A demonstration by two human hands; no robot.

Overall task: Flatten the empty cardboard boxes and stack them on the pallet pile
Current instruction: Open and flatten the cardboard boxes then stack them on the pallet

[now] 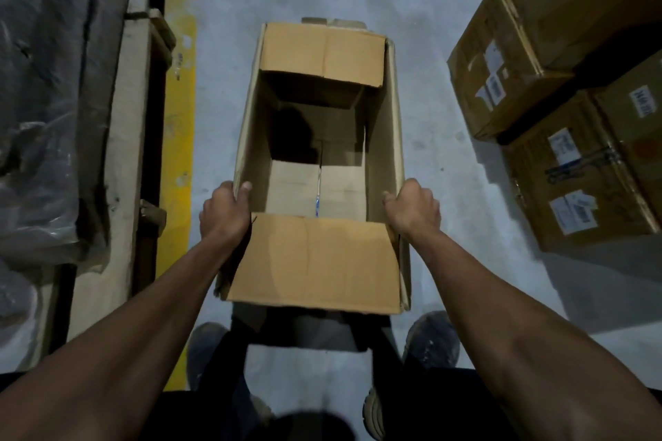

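I see a grey concrete floor (412, 11) with a yellow painted line (181, 140) running along it on the left. Beyond this line, at the left edge, there is a big load wrapped in grey plastic film (46, 82), and it rests on a wooden pallet (125, 154). On the right side, sealed cardboard boxes (559, 125) with white labels stand stacked close together on the floor.

In the middle, between these two sides, is the open cardboard box (317, 168). It is empty and not yet flattened; I look down into it. Its far flap (322, 54) and its near flap (315, 261) are folded inward, and a tape seam shows on the bottom. I cannot tell if the box touches the floor.

My left hand (225, 211) holds the left wall of the box; the thumb is curled over the top edge and the grip is clamped on it. My right hand (413, 206) is clamped on the right wall in the same way. Under the box, two dark shoes (431, 338) are visible.
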